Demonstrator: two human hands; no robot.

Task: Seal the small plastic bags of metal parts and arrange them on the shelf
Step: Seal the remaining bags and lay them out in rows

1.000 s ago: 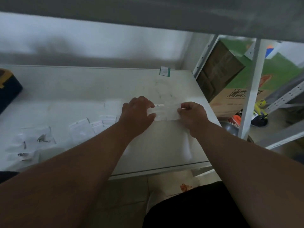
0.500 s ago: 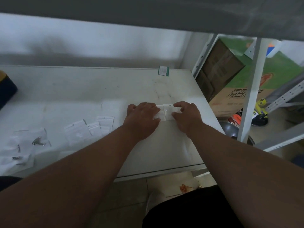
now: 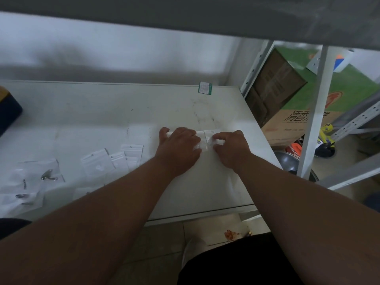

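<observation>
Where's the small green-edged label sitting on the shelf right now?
In the head view, the green-edged label lies at the shelf's back edge toward the right, near the wall corner, well beyond both hands.

Dim light falls on a pale wall (image 3: 123, 50); right of the white upright post (image 3: 314, 112), a cardboard box (image 3: 287, 95) leans above tiled floor (image 3: 160, 249).

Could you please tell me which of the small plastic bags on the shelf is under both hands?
The bag at the right, touched by left hand and right hand; others lie untouched leftward.
</observation>
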